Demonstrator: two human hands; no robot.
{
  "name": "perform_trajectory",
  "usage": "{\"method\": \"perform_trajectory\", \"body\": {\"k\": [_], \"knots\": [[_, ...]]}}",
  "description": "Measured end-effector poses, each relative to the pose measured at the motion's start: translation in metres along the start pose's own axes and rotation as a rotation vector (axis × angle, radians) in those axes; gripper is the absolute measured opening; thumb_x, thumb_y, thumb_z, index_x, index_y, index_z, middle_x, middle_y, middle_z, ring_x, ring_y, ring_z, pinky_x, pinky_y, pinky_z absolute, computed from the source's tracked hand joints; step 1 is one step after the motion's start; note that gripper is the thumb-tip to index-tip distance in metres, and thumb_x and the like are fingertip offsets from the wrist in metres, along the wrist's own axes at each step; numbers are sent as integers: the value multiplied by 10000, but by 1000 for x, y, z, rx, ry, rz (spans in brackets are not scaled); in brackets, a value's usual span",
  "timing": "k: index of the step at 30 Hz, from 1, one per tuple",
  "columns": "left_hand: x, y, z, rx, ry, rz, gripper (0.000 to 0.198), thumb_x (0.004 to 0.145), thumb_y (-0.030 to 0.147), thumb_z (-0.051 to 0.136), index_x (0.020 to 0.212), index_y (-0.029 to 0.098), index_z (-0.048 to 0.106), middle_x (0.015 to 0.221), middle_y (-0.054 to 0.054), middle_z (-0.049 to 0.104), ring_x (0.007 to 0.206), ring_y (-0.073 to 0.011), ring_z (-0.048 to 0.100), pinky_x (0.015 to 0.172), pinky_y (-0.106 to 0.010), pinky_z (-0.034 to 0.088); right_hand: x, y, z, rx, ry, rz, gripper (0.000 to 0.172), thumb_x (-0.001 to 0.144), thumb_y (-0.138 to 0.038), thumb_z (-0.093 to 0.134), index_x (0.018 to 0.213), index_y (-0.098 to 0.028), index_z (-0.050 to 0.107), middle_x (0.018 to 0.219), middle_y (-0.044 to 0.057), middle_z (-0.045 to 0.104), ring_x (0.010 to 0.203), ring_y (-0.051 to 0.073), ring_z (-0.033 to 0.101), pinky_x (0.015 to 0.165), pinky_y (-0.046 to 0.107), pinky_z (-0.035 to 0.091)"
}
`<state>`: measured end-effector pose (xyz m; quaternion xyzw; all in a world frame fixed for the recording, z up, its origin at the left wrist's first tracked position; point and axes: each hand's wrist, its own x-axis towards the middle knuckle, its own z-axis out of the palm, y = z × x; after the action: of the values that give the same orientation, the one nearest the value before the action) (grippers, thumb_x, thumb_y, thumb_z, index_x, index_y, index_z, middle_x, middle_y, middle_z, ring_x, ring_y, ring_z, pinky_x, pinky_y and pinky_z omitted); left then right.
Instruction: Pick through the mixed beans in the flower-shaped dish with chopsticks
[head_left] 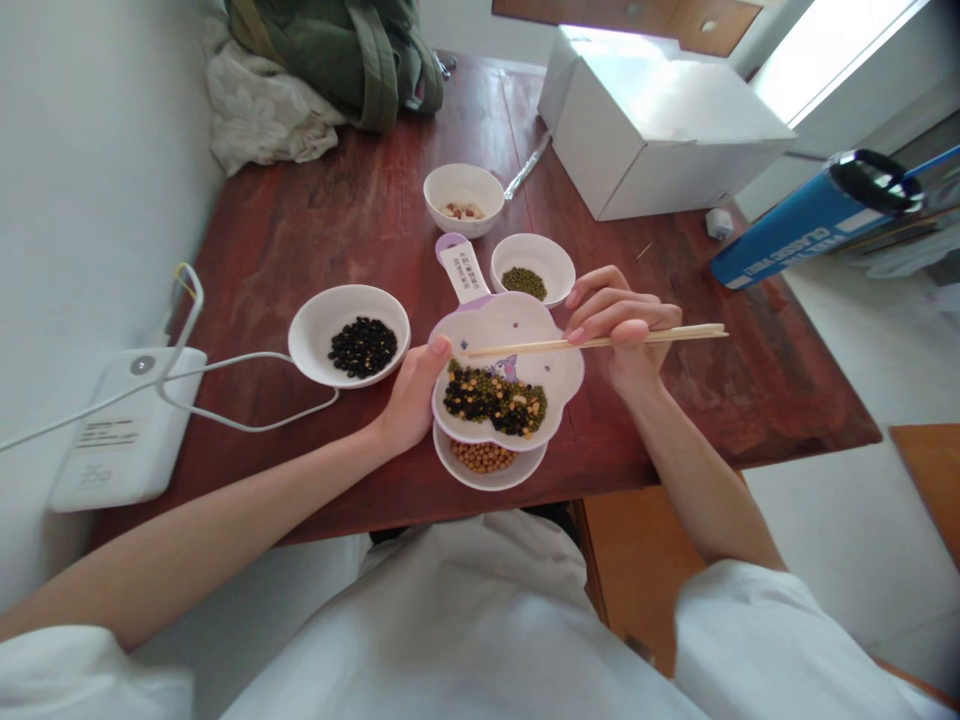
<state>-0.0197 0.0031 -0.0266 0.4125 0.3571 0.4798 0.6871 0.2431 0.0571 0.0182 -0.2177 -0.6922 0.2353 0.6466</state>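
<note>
My left hand [418,393] grips the left edge of a white and lilac flower-shaped plate [536,325], thumb on the rim. Mixed black, green and yellow beans [491,397] lie in the plate's near part. In my right hand [626,325] is a pair of wooden chopsticks [667,335], their tips over the plate's upper left. Partly hidden under the plate, a bowl of yellow soybeans [481,457] stands closest to me. A bowl of black beans [362,345] is left of my left hand. Behind the plate stand a bowl of mung beans [525,281] and a bowl with pale pieces [463,209].
A white power bank [124,425] with a cable is at the left wall. Farther back are a green backpack [337,60], a patterned cloth [262,100] and a white box [660,130]. A blue bottle [810,222] stands at the right edge of the table [300,230].
</note>
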Motion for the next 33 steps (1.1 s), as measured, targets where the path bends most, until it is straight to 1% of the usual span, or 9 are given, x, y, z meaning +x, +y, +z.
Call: {"method": "perform_trajectory", "body": {"k": [2,5,7,11,16,18,23,29,33], "knots": [[1,-2,-2,1,2,10,809,993,929,742,1246,180,916,1197,-164,950,1319,-449,872,1094,-552,748,0,0,1,-18,-2,-5,519,1110,-714,758,787,-355,949,663,25,798,810,282,796,794,492,660],[1,-4,-4,6,-1,16,836,981,952,738,1224,170,908,1184,-162,951,1305,-439,875,1109,-542,737,-1,0,1,-61,-33,14,596,1121,-739,725,734,-329,921,658,27,800,791,268,794,777,480,665],[2,-5,-5,19,-3,9,846,973,963,736,1187,162,905,1180,-168,949,1293,-438,876,1103,-538,735,-1,1,1,-94,-49,4,612,1110,-765,724,717,-335,912,650,24,793,786,262,792,790,478,676],[2,-7,-7,52,7,10,832,991,979,690,1110,184,906,1176,-166,947,1263,-433,886,1065,-536,747,-1,0,1,-110,-90,-25,571,1088,-773,752,745,-354,934,674,19,813,828,266,808,829,477,678],[2,-6,-5,58,5,14,860,1012,995,632,1111,187,908,1154,-157,951,1245,-440,891,1043,-537,752,0,-2,3,-44,-151,9,558,1081,-769,764,758,-354,951,695,27,847,874,283,830,860,498,690],[2,-5,-3,54,8,10,849,1003,990,653,1121,188,906,1147,-153,952,1256,-438,888,1059,-534,748,0,-2,4,-40,-149,11,541,1083,-758,770,764,-360,954,696,22,854,881,282,837,878,501,693],[2,-3,-1,25,12,6,801,992,953,715,1121,187,911,1157,-161,950,1273,-441,884,1108,-555,736,0,-2,4,-31,-174,-43,462,1111,-687,777,840,-367,972,726,11,881,938,286,849,903,493,689],[2,-2,-2,20,2,17,800,1002,945,718,1110,180,925,1192,-173,950,1276,-434,887,1130,-552,728,0,-2,5,-51,-159,-6,500,1091,-730,780,776,-385,956,697,17,856,923,294,845,902,515,692],[2,-1,0,9,2,17,796,983,935,756,1151,175,926,1191,-170,954,1301,-438,881,1131,-556,730,0,-2,4,-27,-166,-40,459,1097,-690,802,810,-369,961,715,13,870,940,285,845,929,505,678]]}}
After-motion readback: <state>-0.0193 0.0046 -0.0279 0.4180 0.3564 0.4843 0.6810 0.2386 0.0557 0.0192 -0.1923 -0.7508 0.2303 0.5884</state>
